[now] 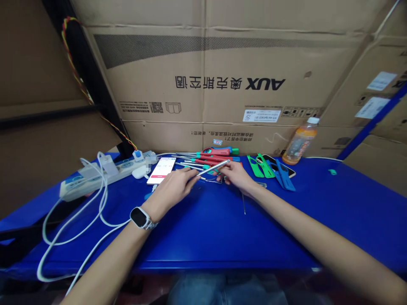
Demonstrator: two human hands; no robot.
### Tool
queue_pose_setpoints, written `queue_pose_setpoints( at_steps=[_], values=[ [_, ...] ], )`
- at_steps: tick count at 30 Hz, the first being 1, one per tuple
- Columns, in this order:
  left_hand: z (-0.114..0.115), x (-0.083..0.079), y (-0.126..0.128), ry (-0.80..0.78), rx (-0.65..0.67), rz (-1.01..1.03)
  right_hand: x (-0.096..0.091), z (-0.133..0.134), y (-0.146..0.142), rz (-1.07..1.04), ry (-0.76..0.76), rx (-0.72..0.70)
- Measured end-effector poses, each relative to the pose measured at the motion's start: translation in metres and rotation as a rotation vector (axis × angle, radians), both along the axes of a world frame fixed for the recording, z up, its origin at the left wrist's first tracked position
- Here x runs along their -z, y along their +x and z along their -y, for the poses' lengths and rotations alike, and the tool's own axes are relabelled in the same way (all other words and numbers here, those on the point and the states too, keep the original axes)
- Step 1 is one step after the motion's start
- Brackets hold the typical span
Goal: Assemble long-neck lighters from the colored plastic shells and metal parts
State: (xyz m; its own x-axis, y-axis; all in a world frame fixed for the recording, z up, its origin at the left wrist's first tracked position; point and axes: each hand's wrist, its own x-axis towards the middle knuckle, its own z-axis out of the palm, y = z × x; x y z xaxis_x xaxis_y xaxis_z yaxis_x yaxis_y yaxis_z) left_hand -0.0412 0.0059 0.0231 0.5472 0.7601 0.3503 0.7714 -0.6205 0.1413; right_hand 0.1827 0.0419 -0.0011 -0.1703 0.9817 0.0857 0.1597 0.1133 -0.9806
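Nearest, bare forearms [106, 260] are cut off at the edges. Left hand [173, 186] pinches one end of a silver tube [212, 168] lying between both hands; right hand [235, 176], curled, seems to grip the other end, contact partly hidden. Beyond them lie red lighters [222, 151].

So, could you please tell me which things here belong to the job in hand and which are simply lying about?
Likely part of the job:
silver rod, held between left hand and right hand
red lighter-like tools
green plastic pieces
blue plastic pieces

Probably just lying about:
lit phone
power strip
drink bottle
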Motion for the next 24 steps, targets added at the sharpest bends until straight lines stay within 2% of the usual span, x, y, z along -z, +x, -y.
queue_pose_setpoints(
  at_steps=[3, 6, 14, 19, 22, 24],
  values=[
    [-0.004, 0.004, -0.004, -0.027, 0.015, -0.035, 0.001, 0.018, 0.022, -0.381, -0.11, 0.075],
    [-0.007, 0.007, -0.005, -0.066, 0.068, -0.017, 0.001, 0.027, 0.03, -0.521, -0.07, 0.128],
    [-0.003, 0.006, -0.001, -0.136, 0.144, -0.007, 0.008, 0.028, 0.022, -0.329, 0.047, 0.05],
    [0.0, 0.006, 0.001, -0.111, 0.14, -0.036, 0.01, 0.028, 0.026, -0.296, 0.021, -0.048],
    [0.001, 0.006, 0.006, -0.137, 0.169, -0.001, 0.011, 0.029, 0.018, -0.318, -0.003, -0.113],
    [0.002, 0.005, 0.01, -0.162, 0.174, 0.052, 0.012, 0.031, 0.009, -0.369, -0.014, -0.105]
  ],
)
